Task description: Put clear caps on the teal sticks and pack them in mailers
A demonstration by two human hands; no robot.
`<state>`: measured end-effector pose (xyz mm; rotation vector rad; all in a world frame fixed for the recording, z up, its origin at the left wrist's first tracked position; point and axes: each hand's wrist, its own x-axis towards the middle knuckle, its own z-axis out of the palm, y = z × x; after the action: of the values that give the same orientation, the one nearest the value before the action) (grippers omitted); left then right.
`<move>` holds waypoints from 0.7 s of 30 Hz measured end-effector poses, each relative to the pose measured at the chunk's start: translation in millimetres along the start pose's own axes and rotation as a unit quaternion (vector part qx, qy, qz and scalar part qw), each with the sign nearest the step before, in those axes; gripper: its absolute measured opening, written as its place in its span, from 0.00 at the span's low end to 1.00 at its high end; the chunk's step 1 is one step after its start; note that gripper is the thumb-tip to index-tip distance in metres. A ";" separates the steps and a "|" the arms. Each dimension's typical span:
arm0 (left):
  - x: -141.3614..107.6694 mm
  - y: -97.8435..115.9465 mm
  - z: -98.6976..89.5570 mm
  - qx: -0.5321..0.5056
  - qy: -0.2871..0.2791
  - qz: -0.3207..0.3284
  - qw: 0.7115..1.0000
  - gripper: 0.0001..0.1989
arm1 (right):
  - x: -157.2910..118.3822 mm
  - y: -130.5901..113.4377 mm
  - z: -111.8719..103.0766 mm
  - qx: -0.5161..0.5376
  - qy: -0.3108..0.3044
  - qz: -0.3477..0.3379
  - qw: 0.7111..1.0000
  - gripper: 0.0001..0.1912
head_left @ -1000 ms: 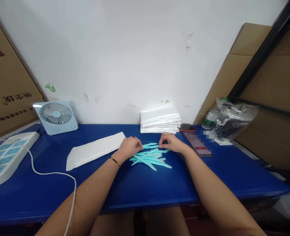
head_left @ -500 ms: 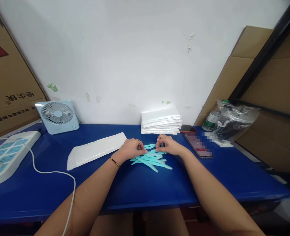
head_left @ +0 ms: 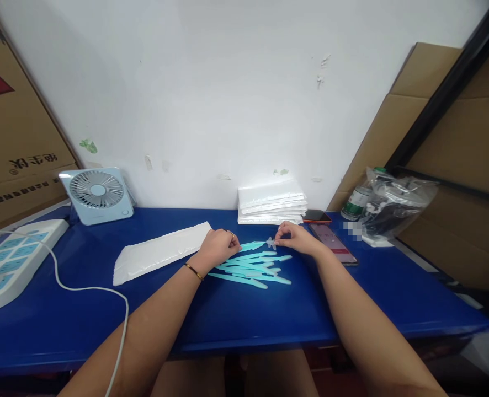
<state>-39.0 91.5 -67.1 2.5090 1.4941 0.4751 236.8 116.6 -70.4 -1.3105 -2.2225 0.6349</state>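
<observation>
left hand: the left hand (head_left: 217,246) is above the table, thumb and fingertips closed together on the left end of the upper sticks; bracelet (head_left: 193,271) at the wrist, ring on one finger.
right hand: the right hand (head_left: 296,239) is just right of the sticks, thumb and fingertips closed together on small clear pieces (head_left: 271,242).
sticks: teal sticks (head_left: 248,270) lie in a loose fan on the table between and in front of the hands; paler tips point right.
pouch: one flat white pouch (head_left: 161,253) lies at a slant, its right end beside the left hand.
stack: white stack (head_left: 271,204) of flat pouches, behind the sticks, near the wall (head_left: 211,99).
phones: near phone (head_left: 335,243), screen lit, right of the right hand; far phone (head_left: 317,216), orange edge, beside the stack.
right side: bottle (head_left: 355,203) with green label and clear bag (head_left: 396,207) with dark contents, near a carton (head_left: 397,110).
left side: pale blue fan (head_left: 97,190), upright; white power strip (head_left: 21,256) with blue socket panels.
cable: white cable (head_left: 91,289) runs from the left and crosses the left forearm.
table: blue surface (head_left: 244,325).
</observation>
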 end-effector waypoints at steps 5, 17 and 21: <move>-1.9 3.6 -1.5 -0.006 0.001 0.001 1.000 0.09 | -3.7 -2.6 -0.7 -0.001 -0.034 -0.023 0.999 0.15; -0.2 3.8 2.8 0.027 -0.031 0.014 0.999 0.08 | 0.0 -11.9 7.7 -0.049 -0.070 -0.026 0.996 0.11; 0.7 -2.5 -2.2 0.048 -0.008 -0.023 0.999 0.07 | -3.7 -3.8 -2.5 -0.072 -0.028 0.011 0.997 0.14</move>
<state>-41.6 93.3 -65.8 2.5367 1.6011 0.3850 237.4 112.0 -66.8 -1.4047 -2.3389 0.5335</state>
